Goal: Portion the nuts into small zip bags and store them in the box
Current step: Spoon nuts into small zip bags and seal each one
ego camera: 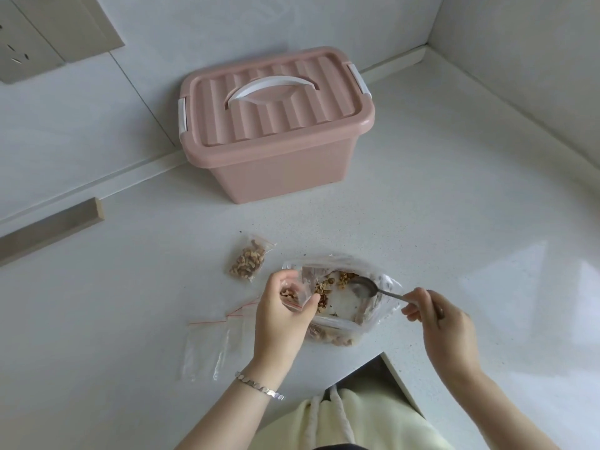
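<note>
White counter (422, 222) carried everything. Pink box (279, 164) sat far, against the wall, lid clipped down, so storing was probably still ahead. Big nut bag (344, 303) lay near you, mouth spread for scooping. Empty zip bags (211, 345) lay flat to its left, within reach. One filled bag (247, 262) sat just beyond them. Your left hand (279, 319) curled round a part-filled small bag (293, 295) at the big bag's left edge, likely to shorten the transfer. Your right hand (444, 323) pinched the spoon (365, 285) by its handle, bowl inside the big bag.
</note>
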### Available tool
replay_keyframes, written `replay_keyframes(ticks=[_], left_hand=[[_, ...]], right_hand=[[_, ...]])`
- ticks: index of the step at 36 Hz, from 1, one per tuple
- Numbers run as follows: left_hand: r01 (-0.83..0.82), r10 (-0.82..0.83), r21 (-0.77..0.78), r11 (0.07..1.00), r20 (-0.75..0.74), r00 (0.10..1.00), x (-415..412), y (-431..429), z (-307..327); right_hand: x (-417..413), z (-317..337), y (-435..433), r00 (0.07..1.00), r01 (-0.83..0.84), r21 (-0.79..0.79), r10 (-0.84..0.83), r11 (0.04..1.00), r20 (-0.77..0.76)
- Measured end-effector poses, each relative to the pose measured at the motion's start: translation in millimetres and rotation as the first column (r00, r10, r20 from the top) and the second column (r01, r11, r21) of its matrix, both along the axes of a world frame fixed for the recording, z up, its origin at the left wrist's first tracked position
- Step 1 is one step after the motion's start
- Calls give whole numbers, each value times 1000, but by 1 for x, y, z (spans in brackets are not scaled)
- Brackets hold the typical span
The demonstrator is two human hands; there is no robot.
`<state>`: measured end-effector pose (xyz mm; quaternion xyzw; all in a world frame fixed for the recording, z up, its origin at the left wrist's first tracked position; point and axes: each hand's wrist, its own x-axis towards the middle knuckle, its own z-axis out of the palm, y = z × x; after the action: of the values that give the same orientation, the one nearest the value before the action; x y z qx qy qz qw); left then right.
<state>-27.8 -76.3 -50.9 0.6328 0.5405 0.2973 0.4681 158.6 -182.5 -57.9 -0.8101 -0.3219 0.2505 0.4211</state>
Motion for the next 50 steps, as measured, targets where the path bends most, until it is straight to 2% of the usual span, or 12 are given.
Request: replay_keyframes(ticks=[6, 9, 13, 16, 22, 27, 32, 36, 42, 47, 50], left_hand=[[-32, 32, 17, 999, -9, 999, -7, -1, -3], [-35, 35, 25, 999, -6, 999, -7, -1, -4], [-33, 33, 27, 999, -5, 999, -8, 0, -5], [-31, 31, 31, 999, -3, 1000, -7, 0, -4], [-21, 21, 32, 999, -3, 1000, -6, 0, -2], [-9, 9, 35, 999, 6, 1000, -5, -1, -3], [-4, 4, 17, 1000, 0, 1000, -5, -1, -2], [32, -32, 1, 999, -26, 999, -3, -1, -2], [78, -80, -42, 996, -41, 996, 5, -2, 0], [101, -103, -44, 994, -34, 994, 13, -2, 5], [112, -114, -39, 993, -35, 993, 15, -2, 6]], right_hand=[[-12, -23, 2, 999, -45, -9, 45, 999, -8], [-19, -27, 7, 985, 13, 10, -11, 1000, -172], [-24, -31, 12, 912, 95, -29, -98, 995, -399], [-23, -32, 13, 848, 147, -85, -170, 985, -502], [-15, -30, 9, 724, 181, -179, -254, 967, -641], [-8, -28, 4, 647, 189, -196, -272, 962, -713], [1, -19, -2, 651, 198, -143, -239, 970, -721], [9, 2, -1, 701, 190, -61, -179, 980, -690], [7, 49, 8, 802, 199, 152, -72, 968, -593], [-8, 74, 12, 898, 83, 282, 51, 956, -436], [-18, 79, 12, 956, -11, 326, 105, 945, -273]])
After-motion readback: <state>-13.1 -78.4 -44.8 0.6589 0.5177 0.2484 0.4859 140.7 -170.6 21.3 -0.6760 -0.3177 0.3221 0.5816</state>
